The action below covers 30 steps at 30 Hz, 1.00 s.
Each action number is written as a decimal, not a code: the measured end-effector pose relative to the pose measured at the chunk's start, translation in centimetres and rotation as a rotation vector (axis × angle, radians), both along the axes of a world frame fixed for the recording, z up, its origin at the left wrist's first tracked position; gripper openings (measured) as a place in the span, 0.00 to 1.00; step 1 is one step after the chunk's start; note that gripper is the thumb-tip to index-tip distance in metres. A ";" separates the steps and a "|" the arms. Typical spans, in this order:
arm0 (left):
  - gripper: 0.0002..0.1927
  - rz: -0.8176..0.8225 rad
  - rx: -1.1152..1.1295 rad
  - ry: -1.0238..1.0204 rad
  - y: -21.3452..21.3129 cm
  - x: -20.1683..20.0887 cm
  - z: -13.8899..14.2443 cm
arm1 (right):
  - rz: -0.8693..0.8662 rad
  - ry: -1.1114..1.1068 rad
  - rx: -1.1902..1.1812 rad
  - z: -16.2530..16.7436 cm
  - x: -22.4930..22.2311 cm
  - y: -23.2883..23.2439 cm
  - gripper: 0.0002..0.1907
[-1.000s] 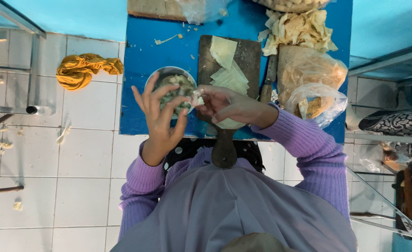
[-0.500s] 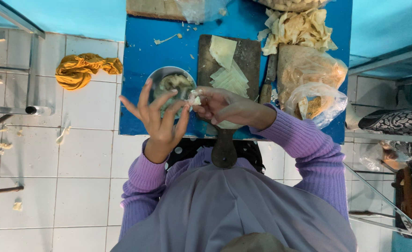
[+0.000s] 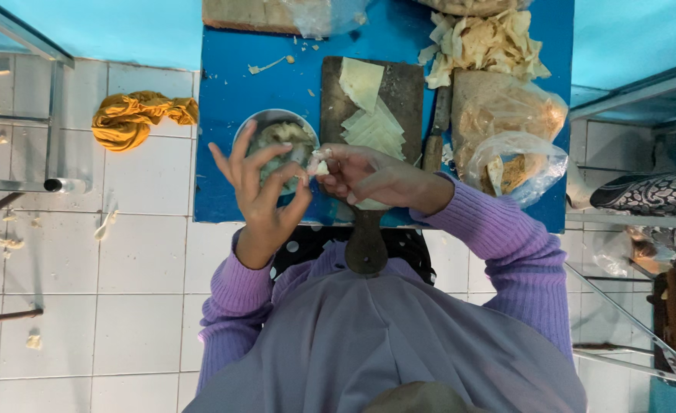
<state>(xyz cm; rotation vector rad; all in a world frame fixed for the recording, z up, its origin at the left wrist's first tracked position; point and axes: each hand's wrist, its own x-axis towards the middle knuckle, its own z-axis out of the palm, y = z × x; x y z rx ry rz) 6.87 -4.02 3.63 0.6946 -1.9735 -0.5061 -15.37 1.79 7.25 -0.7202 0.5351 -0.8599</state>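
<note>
My left hand (image 3: 260, 191) is raised over a round metal bowl (image 3: 255, 126) of pale filling, fingers spread, thumb and forefinger pinching a small white dumpling (image 3: 319, 162). Facing it, my right hand (image 3: 368, 177) grips the same dumpling with its fingertips. Both hands hover above the near edge of the blue table (image 3: 231, 84). Just beyond them a dark wooden cutting board (image 3: 407, 92) carries a stack of pale dough wrappers (image 3: 368, 122); its handle points toward me.
A knife (image 3: 437, 130) lies right of the board. Clear plastic bags (image 3: 517, 164) of food and a heap of dough scraps (image 3: 483, 42) fill the table's right side. An orange cloth (image 3: 135, 118) lies on the white tiled floor at left. Metal racks stand at both sides.
Both hands stayed at the dumpling between them, shifting only slightly. My left-hand fingers have spread a little differently over the bowl.
</note>
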 end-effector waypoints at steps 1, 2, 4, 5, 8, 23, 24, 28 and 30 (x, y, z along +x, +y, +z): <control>0.05 -0.014 0.008 0.011 0.0 0.0 0.1 | -0.002 -0.008 0.002 0.1 0.0 0.0 0.31; 0.05 -0.027 0.024 0.016 0.0 0.0 0.2 | -0.003 -0.015 0.003 0.1 0.0 0.1 0.31; 0.05 -0.053 0.056 0.026 0.0 0.0 0.3 | -0.008 -0.021 0.009 0.3 0.0 0.2 0.31; 0.05 -0.061 0.058 0.033 0.0 0.0 0.3 | -0.011 -0.019 0.014 0.3 0.0 0.3 0.31; 0.05 -0.088 0.069 0.049 0.0 -0.1 0.4 | -0.022 -0.032 0.006 0.4 0.1 0.5 0.31; 0.01 0.070 0.092 -0.088 -0.7 0.3 -0.4 | -0.225 0.115 -0.111 4.5 -1.5 3.8 0.28; 0.02 0.063 0.094 -0.136 -1.0 0.4 -0.5 | -0.266 0.145 -0.158 5.4 -1.9 4.7 0.28; 0.05 0.018 0.067 -0.290 -0.9 1.0 -0.8 | -0.351 0.247 -0.118 7.7 -3.3 7.5 0.32; 0.07 0.004 0.060 -0.342 -0.4 1.2 -0.8 | -0.368 0.220 -0.127 7.9 -3.8 8.3 0.30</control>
